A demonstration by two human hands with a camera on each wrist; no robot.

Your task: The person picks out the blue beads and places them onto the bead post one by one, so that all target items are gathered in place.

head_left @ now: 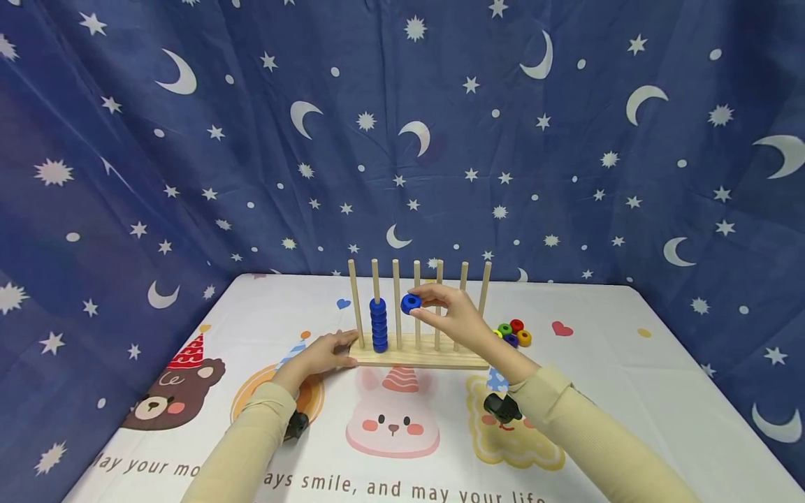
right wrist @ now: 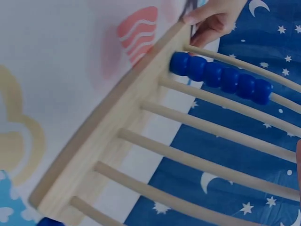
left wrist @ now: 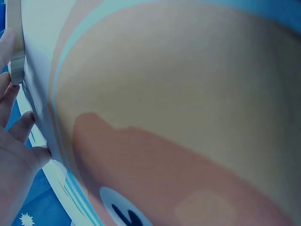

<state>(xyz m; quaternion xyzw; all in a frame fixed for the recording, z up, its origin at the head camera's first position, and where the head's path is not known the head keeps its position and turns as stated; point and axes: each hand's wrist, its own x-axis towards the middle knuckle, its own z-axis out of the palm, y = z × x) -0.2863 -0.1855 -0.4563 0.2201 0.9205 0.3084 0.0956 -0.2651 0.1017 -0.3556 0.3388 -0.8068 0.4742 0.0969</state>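
A wooden peg rack (head_left: 418,360) with several upright pegs stands on the table. Its second peg from the left carries a stack of blue beads (head_left: 379,325), seen from the other side in the right wrist view (right wrist: 221,76). Between thumb and fingers my right hand (head_left: 455,314) pinches one blue bead (head_left: 411,303), raised in front of the pegs and to the right of the stack. At the rack's left end, my left hand (head_left: 323,354) grips the base, thumb at the front edge; in the left wrist view its fingers (left wrist: 7,47) touch the base end.
Loose beads in red (head_left: 516,325), green (head_left: 505,328), orange (head_left: 525,338) and other colours lie right of the rack, partly behind my right forearm. A printed white cloth (head_left: 604,391) covers the table. Behind it hangs a blue curtain (head_left: 440,140) with moons and stars.
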